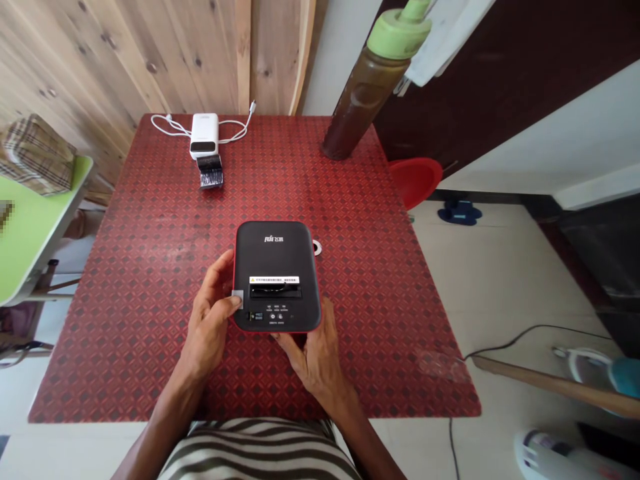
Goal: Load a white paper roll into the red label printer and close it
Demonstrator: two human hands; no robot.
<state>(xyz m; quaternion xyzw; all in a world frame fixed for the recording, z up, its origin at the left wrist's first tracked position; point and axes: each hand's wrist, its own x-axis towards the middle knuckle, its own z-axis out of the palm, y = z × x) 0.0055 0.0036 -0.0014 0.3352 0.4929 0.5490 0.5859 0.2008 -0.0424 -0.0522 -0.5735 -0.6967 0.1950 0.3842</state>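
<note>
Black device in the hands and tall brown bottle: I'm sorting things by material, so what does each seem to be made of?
The black rounded-corner device with red edging looks like matte hard plastic: its face is evenly dull, with printed markings. The tall brown see-through bottle looks like smooth plastic, with soft highlights, though tinted glass is possible; its pale green lid looks like opaque plastic.

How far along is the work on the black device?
Done: the black device is picked up, face up, in both hands.

In hand: left hand has its thumb at the grey tab on the left edge; can't tell if it's being stuck down or peeled. Right hand supports the near right corner.

Left: probably the tab. No paper sticks out of the slot; can't tell if that matters.
</note>
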